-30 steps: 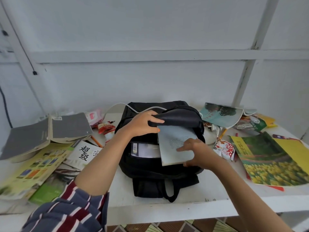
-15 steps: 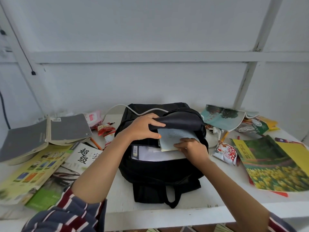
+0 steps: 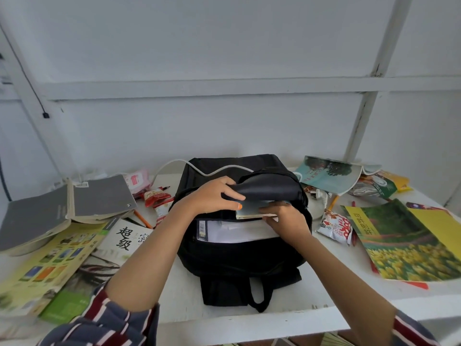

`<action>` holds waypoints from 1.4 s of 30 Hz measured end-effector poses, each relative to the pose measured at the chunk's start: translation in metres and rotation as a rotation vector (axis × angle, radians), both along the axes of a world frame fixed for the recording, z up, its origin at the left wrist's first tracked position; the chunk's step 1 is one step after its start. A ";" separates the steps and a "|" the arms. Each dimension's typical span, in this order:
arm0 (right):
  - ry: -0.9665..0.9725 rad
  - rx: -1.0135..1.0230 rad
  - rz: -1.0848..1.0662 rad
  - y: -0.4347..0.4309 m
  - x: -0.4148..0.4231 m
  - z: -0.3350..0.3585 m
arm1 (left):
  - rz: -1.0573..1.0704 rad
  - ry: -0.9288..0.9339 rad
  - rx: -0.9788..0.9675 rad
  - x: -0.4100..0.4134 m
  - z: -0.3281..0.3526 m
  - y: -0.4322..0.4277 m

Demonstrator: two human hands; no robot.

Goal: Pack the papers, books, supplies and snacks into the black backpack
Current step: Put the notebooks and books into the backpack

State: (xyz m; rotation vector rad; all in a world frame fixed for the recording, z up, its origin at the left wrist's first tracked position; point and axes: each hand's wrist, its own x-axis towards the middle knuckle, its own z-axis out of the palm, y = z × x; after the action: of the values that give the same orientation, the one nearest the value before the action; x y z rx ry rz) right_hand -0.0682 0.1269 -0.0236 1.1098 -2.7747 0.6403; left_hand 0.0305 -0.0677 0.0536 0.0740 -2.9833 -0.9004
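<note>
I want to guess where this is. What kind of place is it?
Probably a study corner: a white desk against a wall, covered with books, pencils and snacks, with a backpack being packed.

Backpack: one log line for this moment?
left hand: holds flap open | right hand: holds book, mostly inside backpack

White desk, white wall.
A white cable snakes near the desk's back edge; a black wire runs down the wall's left side.
</note>
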 end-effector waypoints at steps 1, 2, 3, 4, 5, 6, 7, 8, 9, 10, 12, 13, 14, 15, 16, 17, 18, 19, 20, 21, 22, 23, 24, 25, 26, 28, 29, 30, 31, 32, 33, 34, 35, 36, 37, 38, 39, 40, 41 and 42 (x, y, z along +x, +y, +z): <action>-0.064 -0.032 0.043 0.009 0.002 0.004 | -0.009 -0.067 -0.001 0.001 0.001 0.001; -0.131 -0.056 0.096 0.020 0.004 0.008 | -0.013 -0.117 -0.003 0.001 0.002 0.001; -0.197 -0.073 0.142 0.033 0.006 0.015 | -0.013 -0.131 -0.004 0.000 0.003 0.003; -0.253 -0.092 0.164 0.047 0.009 0.022 | -0.003 -0.108 0.001 -0.002 0.005 0.005; -0.295 -0.124 0.157 0.061 0.011 0.030 | 0.008 -0.053 0.010 -0.004 0.009 0.010; -0.322 -0.175 0.121 0.075 0.012 0.037 | 0.019 0.019 0.027 -0.006 0.013 0.016; -0.337 -0.236 0.065 0.088 0.010 0.043 | 0.027 0.098 0.054 -0.009 0.017 0.024; -0.336 -0.291 0.006 0.100 0.007 0.049 | 0.031 0.173 0.090 -0.014 0.021 0.032; -0.322 -0.329 -0.048 0.111 0.001 0.053 | 0.023 0.238 0.121 -0.019 0.026 0.043; -0.292 -0.347 -0.098 0.121 -0.007 0.057 | 0.012 0.283 0.140 -0.027 0.029 0.052; -0.218 -0.359 -0.188 0.137 -0.027 0.061 | -0.017 0.325 0.166 -0.046 0.035 0.070; -0.192 -0.375 -0.233 0.145 -0.040 0.063 | -0.032 0.333 0.174 -0.059 0.036 0.078; -0.173 -0.402 -0.276 0.151 -0.053 0.065 | -0.046 0.334 0.177 -0.074 0.036 0.084; -0.159 -0.427 -0.313 0.156 -0.067 0.067 | -0.061 0.328 0.171 -0.090 0.036 0.090; -0.139 -0.446 -0.341 0.159 -0.083 0.069 | -0.073 0.312 0.162 -0.107 0.035 0.095; -0.120 -0.456 -0.364 0.162 -0.099 0.070 | -0.085 0.287 0.147 -0.125 0.034 0.099; -0.109 -0.459 -0.384 0.162 -0.115 0.072 | -0.095 0.253 0.133 -0.143 0.031 0.104; -0.106 -0.454 -0.406 0.162 -0.131 0.073 | -0.102 0.219 0.119 -0.161 0.029 0.108; -0.098 -0.438 -0.419 0.161 -0.147 0.074 | -0.107 0.190 0.107 -0.179 0.027 0.113; -0.089 -0.409 -0.424 0.160 -0.163 0.074 | -0.111 0.166 0.095 -0.197 0.026 0.118; -0.080 -0.374 -0.419 0.159 -0.178 0.072 | -0.115 0.141 0.085 -0.215 0.023 0.122; -0.082 -0.341 -0.412 0.158 -0.194 0.069 | -0.122 0.109 0.071 -0.232 0.020 0.127; -0.092 -0.315 -0.406 0.157 -0.209 0.066 | -0.138 0.066 0.050 -0.249 0.017 0.131; -0.115 -0.289 -0.408 0.156 -0.221 0.063 | -0.158 0.014 0.020 -0.264 0.013 0.135; -0.130 -0.264 -0.406 0.156 -0.233 0.060 | -0.177 -0.036 -0.012 -0.278 0.009 0.138; -0.175 -0.229 -0.399 0.155 -0.251 0.052 | -0.191 -0.102 -0.053 -0.301 0.000 0.141; -0.197 -0.214 -0.397 0.154 -0.258 0.047 | -0.189 -0.113 -0.056 -0.310 -0.003 0.142; -0.203 -0.197 -0.392 0.154 -0.264 0.044 | -0.184 -0.113 -0.052 -0.318 -0.006 0.143; -0.209 -0.181 -0.390 0.154 -0.268 0.042 | -0.178 -0.107 -0.044 -0.324 -0.008 0.144; -0.200 -0.176 -0.373 0.155 -0.273 0.038 | -0.173 -0.098 -0.039 -0.330 -0.010 0.145; -0.191 -0.169 -0.362 0.155 -0.276 0.036 | -0.168 -0.089 -0.038 -0.335 -0.012 0.146; -0.175 -0.167 -0.351 0.155 -0.276 0.035 | -0.159 -0.083 -0.038 -0.340 -0.015 0.146; -0.167 -0.179 -0.348 0.154 -0.277 0.033 | -0.149 -0.073 -0.036 -0.344 -0.018 0.145; -0.152 -0.202 -0.343 0.153 -0.278 0.031 | -0.133 -0.064 -0.038 -0.347 -0.021 0.145; -0.143 -0.246 -0.341 0.151 -0.277 0.031 | -0.116 -0.055 -0.042 -0.350 -0.024 0.144; -0.131 -0.293 -0.334 0.150 -0.276 0.031 | -0.093 -0.049 -0.046 -0.351 -0.026 0.143; -0.112 -0.333 -0.334 0.148 -0.274 0.033 | -0.071 -0.043 -0.047 -0.353 -0.029 0.141; -0.073 -0.364 -0.336 0.147 -0.272 0.035 | -0.052 -0.035 -0.043 -0.353 -0.031 0.140; -0.020 -0.388 -0.341 0.146 -0.271 0.038 | -0.037 -0.021 -0.033 -0.353 -0.032 0.139; 0.038 -0.418 -0.341 0.146 -0.270 0.042 | -0.025 -0.003 -0.015 -0.352 -0.033 0.138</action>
State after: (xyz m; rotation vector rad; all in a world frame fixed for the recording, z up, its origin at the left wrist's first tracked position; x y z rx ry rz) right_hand -0.3379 0.2731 0.0182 0.5463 -2.5344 1.0657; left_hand -0.3216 0.0700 0.0207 0.0373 -3.0000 -0.8811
